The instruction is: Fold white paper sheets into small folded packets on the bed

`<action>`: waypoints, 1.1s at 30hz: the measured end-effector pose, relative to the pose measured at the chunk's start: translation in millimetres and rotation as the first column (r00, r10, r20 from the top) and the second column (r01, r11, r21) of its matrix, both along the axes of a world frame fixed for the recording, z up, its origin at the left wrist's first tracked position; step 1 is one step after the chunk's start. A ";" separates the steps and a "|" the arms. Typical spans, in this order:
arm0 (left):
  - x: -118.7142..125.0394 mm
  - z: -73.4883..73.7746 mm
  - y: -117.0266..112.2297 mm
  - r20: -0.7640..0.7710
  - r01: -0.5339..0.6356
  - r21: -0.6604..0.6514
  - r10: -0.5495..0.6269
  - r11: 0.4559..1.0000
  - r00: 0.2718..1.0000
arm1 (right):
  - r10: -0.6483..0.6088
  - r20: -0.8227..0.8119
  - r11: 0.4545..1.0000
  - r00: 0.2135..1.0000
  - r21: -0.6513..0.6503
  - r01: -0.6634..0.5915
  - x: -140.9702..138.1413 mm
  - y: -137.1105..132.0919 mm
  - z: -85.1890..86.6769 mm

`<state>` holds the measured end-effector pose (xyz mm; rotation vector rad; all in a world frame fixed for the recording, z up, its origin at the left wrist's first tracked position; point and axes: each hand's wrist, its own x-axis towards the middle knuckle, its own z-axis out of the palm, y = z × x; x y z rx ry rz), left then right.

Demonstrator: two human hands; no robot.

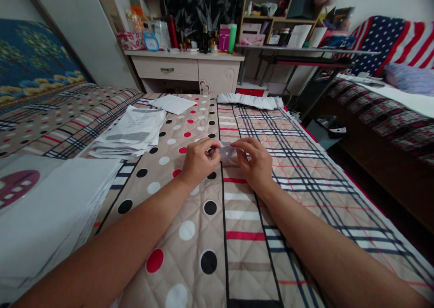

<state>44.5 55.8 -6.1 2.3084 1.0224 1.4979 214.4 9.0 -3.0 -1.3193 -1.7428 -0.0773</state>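
Left hand (198,158) and right hand (255,162) both pinch the packet (227,153); uneven tugging could tear it. Papers (130,131) at 10 o'clock.

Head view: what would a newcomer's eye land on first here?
Both hands meet mid-frame: the left hand and right hand pinch a small pale piece over the quilt, which is spotted on the left and plaid on the right. A loose pile of papers lies at the left, and a stars-and-stripes cover drapes the far right.
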 end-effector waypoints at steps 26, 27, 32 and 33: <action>-29.2 6.1 13.8 -0.617 0.053 0.013 -0.034 0.998 0.786 | 0.225 0.143 0.951 0.964 -0.248 -0.186 27.2 16.9 -6.0; -27.7 5.2 13.9 -0.607 0.073 0.009 -0.053 0.997 0.793 | 0.241 0.146 0.947 0.959 -0.252 -0.200 26.3 16.8 -6.2; -22.5 1.3 15.5 -0.561 0.176 0.003 -0.144 0.984 0.815 | 0.268 0.132 0.934 0.954 -0.279 -0.224 21.9 14.8 -7.3; -22.8 0.4 16.3 -0.540 0.184 -0.001 -0.155 0.983 0.827 | 0.263 0.100 0.934 0.960 -0.275 -0.228 22.0 14.6 -7.8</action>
